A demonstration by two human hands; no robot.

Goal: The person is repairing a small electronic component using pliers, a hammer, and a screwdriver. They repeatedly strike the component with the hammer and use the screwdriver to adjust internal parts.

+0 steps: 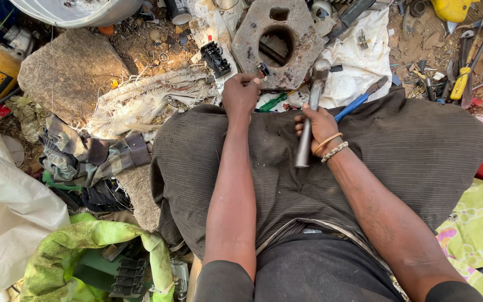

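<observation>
The person is sitting over the littered ground with a grey steel hammer (311,106) in the right hand (318,127); that grip is wrapping fully closed around the lower handle. The hammer's long axis is running nearly straight away from the body, its head pointing forward and hanging just over the near edge of the grey hexagonal concrete block with a round hole (276,42). The left hand (241,95) is curling shut on a small dark part (263,70), pinning it against the block's near rim. This is looking like the steadying step before a strike; the next move is calling for a short, well-aimed blow that clears the left fingers.
</observation>
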